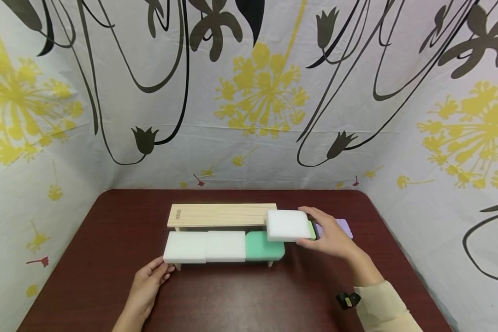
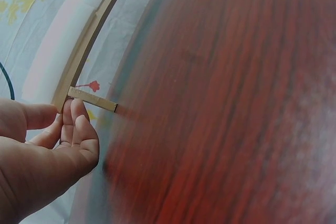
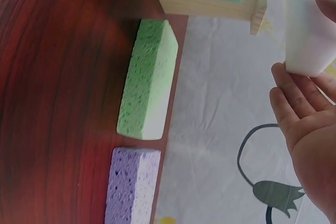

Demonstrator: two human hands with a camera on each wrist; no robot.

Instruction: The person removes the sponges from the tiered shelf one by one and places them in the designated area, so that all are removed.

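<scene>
Pinches a white block (image 1: 287,226) in the right hand (image 1: 328,233), pressing the thumb to its near edge and the fingers to its far edge, and holds it raised over the right end of the wooden rack (image 1: 224,215). Grips the front left corner of the rack with the left hand (image 1: 145,286), bringing thumb and curled fingers together just beside a short leg (image 2: 93,99). Bears, along the rack's lower front shelf, a left white block (image 1: 186,247), a middle white block (image 1: 226,246) beside it, and a teal sponge (image 1: 257,249) at the right, partly hidden in the head view by the raised block. To the right of the rack, on the dark red-brown bench (image 1: 224,295): a green sponge (image 3: 139,82), then a purple sponge (image 3: 126,187) farther out. Behind the rack: a white cloth (image 1: 274,166) printed with yellow flowers.
</scene>
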